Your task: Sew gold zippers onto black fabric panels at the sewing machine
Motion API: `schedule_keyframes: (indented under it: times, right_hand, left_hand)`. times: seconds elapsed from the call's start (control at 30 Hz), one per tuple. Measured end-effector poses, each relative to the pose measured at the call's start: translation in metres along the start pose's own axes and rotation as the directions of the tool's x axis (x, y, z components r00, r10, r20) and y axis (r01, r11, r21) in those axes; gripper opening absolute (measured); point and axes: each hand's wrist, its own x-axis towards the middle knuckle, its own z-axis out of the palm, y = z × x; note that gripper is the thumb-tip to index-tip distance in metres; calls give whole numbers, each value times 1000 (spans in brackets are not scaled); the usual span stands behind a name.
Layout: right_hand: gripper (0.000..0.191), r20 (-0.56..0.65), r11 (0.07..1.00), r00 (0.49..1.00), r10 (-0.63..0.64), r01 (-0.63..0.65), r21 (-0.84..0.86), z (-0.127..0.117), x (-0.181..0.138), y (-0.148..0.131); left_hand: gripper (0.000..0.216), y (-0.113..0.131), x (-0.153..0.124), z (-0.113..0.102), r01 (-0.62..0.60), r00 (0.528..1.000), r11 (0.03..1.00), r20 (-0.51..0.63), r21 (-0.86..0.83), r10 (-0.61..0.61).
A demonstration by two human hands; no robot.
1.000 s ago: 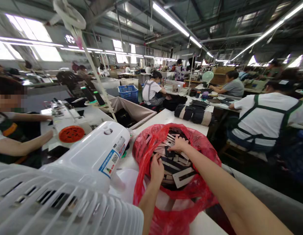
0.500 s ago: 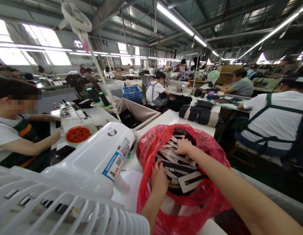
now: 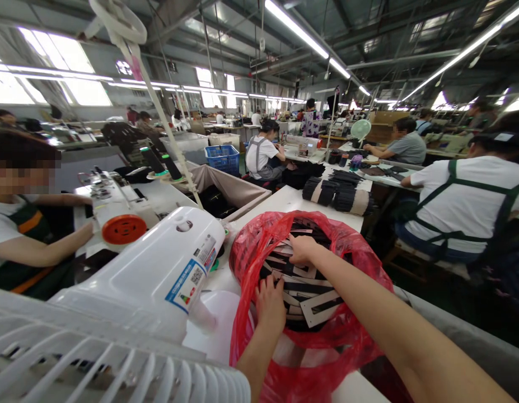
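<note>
A red plastic bag stands with its mouth wide and folded outward. Inside lies a jumble of flat black and pale strips, among them a pale rectangular frame-shaped piece near the front. My right hand reaches in from the right, its fingers closed at the strips towards the back; whatever is between the fingertips is hidden. At the left inside edge of the bag, my left hand rests with fingers slightly apart, their tips touching the strips.
A white fan stands close on the left. Behind the bag, banded bundles of black strips lie on the white table. A co-worker sits at a sewing machine on the left, another person on the right. A cloth-lined bin stands beyond.
My right hand has shifted slightly left and deeper among the strips, and some strips under it lie differently. My left hand stays at the bag's left side. The whole view has turned slightly.
</note>
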Motion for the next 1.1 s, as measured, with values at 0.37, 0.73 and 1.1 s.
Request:
schedule_keyframes:
  times: [0.37,0.73,1.1]
  right_hand:
    - [39,-52,997,999,14,-18,-75,4,-4,-32]
    - [30,-145,1000,989,-16,14,-13,-42,-10,4]
    - [26,-355,865,878,321,-118,488,-132,-46,76]
  left_hand:
    - [49,-4,1,11,17,999,957,-45,-288,-31]
    - [20,-13,47,31,147,972,601,2,-786,-236]
    - [27,1,35,26,133,959,422,9,-897,-284]
